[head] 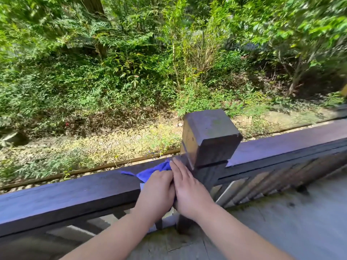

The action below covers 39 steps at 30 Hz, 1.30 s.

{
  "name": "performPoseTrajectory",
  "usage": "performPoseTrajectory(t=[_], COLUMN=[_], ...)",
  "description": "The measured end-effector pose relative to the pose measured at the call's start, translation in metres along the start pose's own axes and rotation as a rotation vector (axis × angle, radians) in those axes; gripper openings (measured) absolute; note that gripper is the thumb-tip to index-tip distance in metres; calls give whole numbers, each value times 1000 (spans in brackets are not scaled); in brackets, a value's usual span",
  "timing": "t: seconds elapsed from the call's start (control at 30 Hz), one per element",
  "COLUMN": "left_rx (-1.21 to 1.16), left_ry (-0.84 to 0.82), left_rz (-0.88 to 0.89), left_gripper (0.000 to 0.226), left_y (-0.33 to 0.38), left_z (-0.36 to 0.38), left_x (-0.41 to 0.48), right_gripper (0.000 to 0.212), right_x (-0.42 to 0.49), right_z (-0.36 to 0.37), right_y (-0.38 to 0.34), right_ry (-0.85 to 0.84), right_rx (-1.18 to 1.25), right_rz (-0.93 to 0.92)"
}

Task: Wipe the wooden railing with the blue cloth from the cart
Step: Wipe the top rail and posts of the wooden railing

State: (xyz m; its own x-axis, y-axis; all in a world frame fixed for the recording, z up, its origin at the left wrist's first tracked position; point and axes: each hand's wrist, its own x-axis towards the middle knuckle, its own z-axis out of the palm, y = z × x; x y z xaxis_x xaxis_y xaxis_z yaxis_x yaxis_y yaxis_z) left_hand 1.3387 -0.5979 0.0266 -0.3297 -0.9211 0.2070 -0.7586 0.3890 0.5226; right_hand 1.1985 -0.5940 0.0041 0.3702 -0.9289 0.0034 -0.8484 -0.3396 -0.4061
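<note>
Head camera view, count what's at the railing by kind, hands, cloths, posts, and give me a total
Hands: 2, left hand and right hand, both on the top rail
Blue cloth: 1
Square wooden post: 1
Total: 4

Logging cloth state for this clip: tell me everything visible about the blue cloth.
The blue cloth is bright blue, soft-looking fabric, bunched and crumpled on top of the dark wooden railing, just left of the square post. A thin corner trails left along the rail. The left hand presses on it and the right hand lies beside, covering most of it. A pale patch shows at the cloth's near edge.
</note>
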Motion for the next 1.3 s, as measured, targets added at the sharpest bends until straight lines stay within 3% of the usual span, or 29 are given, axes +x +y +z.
performPoseTrajectory(t=[0.13, 0.2, 0.4, 0.5, 0.7, 0.8, 0.87, 0.93, 1.03, 1.17, 1.3], left_rx=[-209, -289, -386, -246, 136, 373, 529, 643, 717, 608, 649], left_ry=[146, 183, 246, 184, 56, -55, -158, -226, -303, -191, -138], left_rz=[21, 61, 110, 234, 268, 36, -166, -240, -166, -173, 20], left_gripper=[11, 18, 33, 36, 53, 54, 41, 31, 28, 9, 23], left_y=[28, 46, 109, 140, 173, 181, 182, 182, 179, 188, 223], left_z=[24, 33, 53, 70, 115, 138, 144, 154, 167, 177, 191], left_x=[-19, -21, 12, 37, 98, 139, 155, 164, 171, 187, 214], right_gripper=[93, 89, 84, 77, 97, 112, 115, 116, 118, 118, 117], right_x=[-44, -61, -95, -92, -64, -45, -35, -26, -16, -6, -3], right_z=[-23, -33, -71, -93, -120, -131, -134, -138, -143, -143, -136], right_y=[13, 23, 80, 118, 205, 254, 282, 310, 343, 369, 378], right_ry=[128, 215, 268, 192, 66, 24, 7, -20, -60, -78, -66], right_rx=[-24, -41, -109, -141, -277, -240, -246, -278, -292, -347, -315], right_rz=[-60, -66, 252, 320, 285, 192, 110, 39, -12, -77, -140])
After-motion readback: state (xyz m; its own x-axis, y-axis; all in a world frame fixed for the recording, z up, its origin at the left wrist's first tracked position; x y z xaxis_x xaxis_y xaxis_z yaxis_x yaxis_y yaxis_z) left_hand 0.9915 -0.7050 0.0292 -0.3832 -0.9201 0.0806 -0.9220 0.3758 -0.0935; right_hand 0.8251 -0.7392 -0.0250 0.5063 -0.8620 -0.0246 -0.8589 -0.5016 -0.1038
